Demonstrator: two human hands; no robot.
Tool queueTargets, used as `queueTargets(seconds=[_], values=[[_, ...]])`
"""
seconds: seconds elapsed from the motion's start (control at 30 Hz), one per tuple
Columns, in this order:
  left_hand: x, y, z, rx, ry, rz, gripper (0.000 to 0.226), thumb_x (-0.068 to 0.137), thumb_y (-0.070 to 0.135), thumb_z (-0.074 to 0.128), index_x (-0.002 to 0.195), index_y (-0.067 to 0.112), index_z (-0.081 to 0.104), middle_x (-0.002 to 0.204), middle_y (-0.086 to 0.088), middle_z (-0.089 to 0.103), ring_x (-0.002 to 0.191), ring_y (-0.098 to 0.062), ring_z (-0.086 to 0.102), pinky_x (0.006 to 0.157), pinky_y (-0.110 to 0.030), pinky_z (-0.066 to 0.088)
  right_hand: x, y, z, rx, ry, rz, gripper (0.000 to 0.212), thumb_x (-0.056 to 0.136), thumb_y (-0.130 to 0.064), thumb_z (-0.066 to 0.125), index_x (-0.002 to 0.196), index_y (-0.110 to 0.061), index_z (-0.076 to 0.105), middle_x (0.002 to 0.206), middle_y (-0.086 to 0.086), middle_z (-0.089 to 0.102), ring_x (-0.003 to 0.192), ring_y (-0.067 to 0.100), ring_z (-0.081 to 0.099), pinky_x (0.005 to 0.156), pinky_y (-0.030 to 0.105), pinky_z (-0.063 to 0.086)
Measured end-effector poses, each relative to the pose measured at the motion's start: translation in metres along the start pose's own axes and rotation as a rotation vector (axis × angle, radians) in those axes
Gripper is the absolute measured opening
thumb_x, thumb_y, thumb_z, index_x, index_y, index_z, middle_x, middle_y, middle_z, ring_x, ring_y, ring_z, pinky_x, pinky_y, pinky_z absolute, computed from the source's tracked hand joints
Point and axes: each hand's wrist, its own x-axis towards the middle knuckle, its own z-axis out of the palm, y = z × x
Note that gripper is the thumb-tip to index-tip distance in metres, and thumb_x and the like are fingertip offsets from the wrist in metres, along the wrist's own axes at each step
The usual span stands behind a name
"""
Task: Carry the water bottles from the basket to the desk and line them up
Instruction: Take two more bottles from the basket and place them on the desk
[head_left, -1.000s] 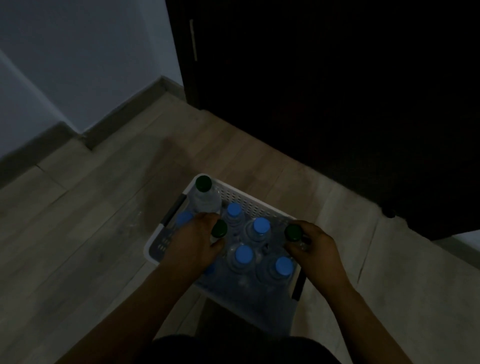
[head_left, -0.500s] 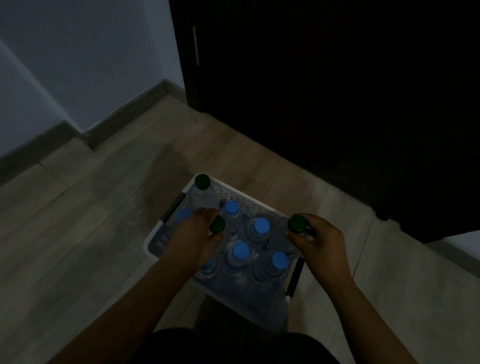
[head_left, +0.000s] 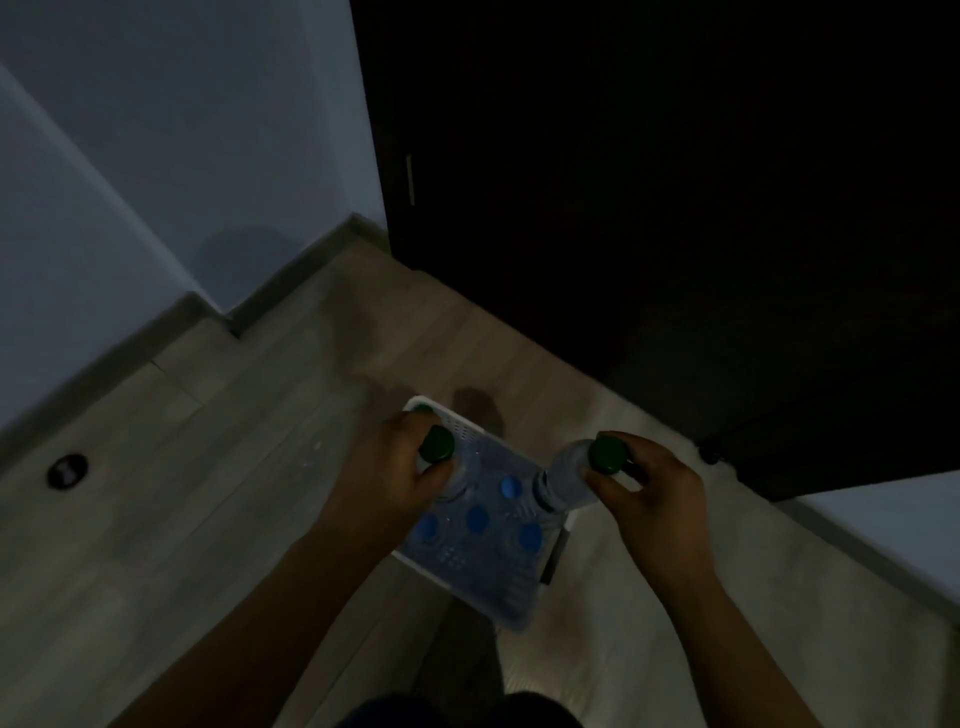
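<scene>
1. The basket (head_left: 470, 577) sits on the wooden floor, with several blue-capped bottles (head_left: 477, 518) standing upright inside it.
2. The left hand (head_left: 395, 467) is curled round the neck of a green-capped left bottle (head_left: 437, 445) over the basket's far left corner. The cap faces up, and the body is mostly hidden behind the fingers.
3. The right hand (head_left: 654, 499) pinches the neck of the right bottle (head_left: 566, 480) over the basket's right edge. This bottle's long axis is tilted, with the cap at the hand and the base slanting down toward the basket.
4. Both bottles hang below their hands with bases toward the basket, so the carry likely needs them raised clear of the rim first.
5. The table cannot be made out. Only dark furniture (head_left: 675, 208) looms beyond the basket.
</scene>
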Motion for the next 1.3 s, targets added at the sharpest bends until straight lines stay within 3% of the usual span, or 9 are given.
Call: queueTargets(seconds=[0.1, 0.3, 0.43, 0.53, 0.73, 0.9, 1.0, 1.2, 1.3], values=[[-0.005, 0.04, -0.04, -0.004, 0.001, 0.004, 0.029, 0.078, 0.031, 0.06, 0.095, 0.008, 0.065, 0.082, -0.007, 0.064, 0.065, -0.006, 0.051, 0.061, -0.009, 0.037, -0.003, -0.051, -0.031, 0.005, -0.009, -0.017, 0.037, 0.08, -0.01, 0.074, 0.109, -0.028, 0.061, 0.107, -0.009, 0.066, 0.101, 0.003, 0.061, 0.092, 0.019, 0.045], [-0.029, 0.123, -0.123, -0.005, 0.068, 0.005, 0.025, 0.085, 0.016, 0.067, 0.108, 0.006, 0.062, 0.097, -0.002, 0.061, 0.084, -0.01, 0.05, 0.069, -0.013, 0.033, -0.013, -0.162, -0.095, 0.009, -0.007, -0.031, 0.038, 0.078, -0.011, 0.076, 0.106, -0.031, 0.06, 0.101, -0.023, 0.061, 0.098, -0.011, 0.058, 0.087, 0.003, 0.041], [-0.045, 0.19, -0.19, -0.071, 0.114, 0.014, 0.015, 0.085, 0.013, 0.067, 0.097, 0.004, 0.063, 0.089, -0.006, 0.062, 0.071, -0.002, 0.051, 0.066, -0.001, 0.037, -0.022, -0.247, -0.145, 0.062, -0.006, -0.036, 0.035, 0.079, -0.01, 0.075, 0.108, -0.025, 0.062, 0.102, -0.012, 0.065, 0.098, -0.001, 0.061, 0.089, 0.019, 0.048], [-0.055, 0.242, -0.243, -0.179, 0.166, 0.014, 0.012, 0.083, 0.012, 0.068, 0.092, 0.005, 0.063, 0.085, -0.008, 0.064, 0.075, -0.009, 0.057, 0.066, -0.009, 0.042, -0.028, -0.315, -0.185, 0.134, -0.016, -0.057, 0.033, 0.08, -0.009, 0.073, 0.11, -0.019, 0.064, 0.105, -0.005, 0.067, 0.098, 0.006, 0.063, 0.087, 0.031, 0.054], [-0.073, 0.337, -0.351, -0.349, 0.267, 0.088, 0.006, 0.085, 0.018, 0.068, 0.089, 0.018, 0.064, 0.082, -0.001, 0.063, 0.078, -0.011, 0.062, 0.067, -0.016, 0.048, -0.036, -0.455, -0.25, 0.407, 0.02, -0.145, 0.037, 0.075, -0.026, 0.067, 0.111, -0.018, 0.065, 0.106, -0.007, 0.069, 0.103, 0.009, 0.064, 0.086, 0.024, 0.054], [-0.086, 0.406, -0.433, -0.308, 0.456, 0.175, 0.01, 0.086, 0.034, 0.064, 0.089, 0.024, 0.064, 0.083, 0.009, 0.066, 0.08, 0.005, 0.061, 0.067, -0.005, 0.045, -0.038, -0.556, -0.289, 0.549, 0.029, -0.27, 0.035, 0.082, -0.029, 0.06, 0.113, -0.014, 0.061, 0.108, -0.006, 0.067, 0.103, 0.011, 0.064, 0.081, 0.022, 0.054], [-0.092, 0.439, -0.48, -0.338, 0.517, 0.24, 0.007, 0.087, 0.028, 0.064, 0.084, 0.033, 0.062, 0.081, 0.01, 0.066, 0.077, 0.006, 0.062, 0.064, -0.004, 0.046, -0.041, -0.616, -0.31, 0.523, 0.066, -0.391, 0.029, 0.086, -0.03, 0.056, 0.111, -0.016, 0.061, 0.103, -0.008, 0.066, 0.099, 0.008, 0.064, 0.078, 0.02, 0.054], [-0.104, 0.49, -0.564, -0.394, 0.593, 0.423, 0.018, 0.087, 0.028, 0.064, 0.088, 0.01, 0.065, 0.081, -0.012, 0.065, 0.073, -0.021, 0.062, 0.063, -0.027, 0.05, -0.05, -0.718, -0.341, 0.449, 0.189, -0.632, 0.02, 0.095, -0.03, 0.047, 0.101, -0.016, 0.061, 0.1, -0.003, 0.066, 0.098, 0.011, 0.062, 0.081, 0.027, 0.052], [-0.116, 0.512, -0.6, -0.418, 0.608, 0.505, 0.024, 0.085, 0.043, 0.059, 0.085, 0.019, 0.064, 0.084, -0.003, 0.07, 0.078, -0.013, 0.064, 0.069, -0.022, 0.05, -0.055, -0.762, -0.35, 0.511, 0.185, -0.707, 0.021, 0.094, -0.029, 0.046, 0.093, -0.014, 0.061, 0.087, -0.004, 0.068, 0.083, 0.013, 0.065, 0.071, 0.025, 0.052]])
